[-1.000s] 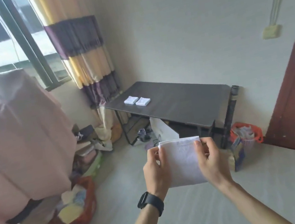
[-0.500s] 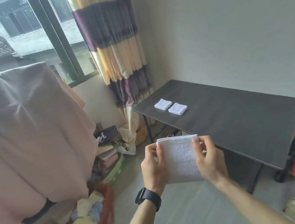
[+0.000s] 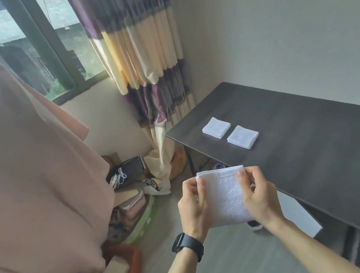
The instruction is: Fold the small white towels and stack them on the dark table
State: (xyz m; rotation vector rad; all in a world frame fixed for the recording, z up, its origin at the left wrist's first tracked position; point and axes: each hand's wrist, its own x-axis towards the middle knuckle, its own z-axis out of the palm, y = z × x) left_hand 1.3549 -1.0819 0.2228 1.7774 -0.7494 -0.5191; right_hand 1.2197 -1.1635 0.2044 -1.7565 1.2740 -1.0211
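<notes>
Towel [image 3: 224, 197], folded over and held up in the air, hangs between the left hand [image 3: 194, 208] and the right hand [image 3: 259, 197], whose fingers [image 3: 202, 187] pinch its top corners and curl round its side edges. Over the last second the bench [image 3: 320, 147] has drawn much nearer (the person has walked up to it) and the grip looks unchanged. Two folded towels [image 3: 216, 127] already lie there side by side, so I judge one more fold, then setting down.
</notes>
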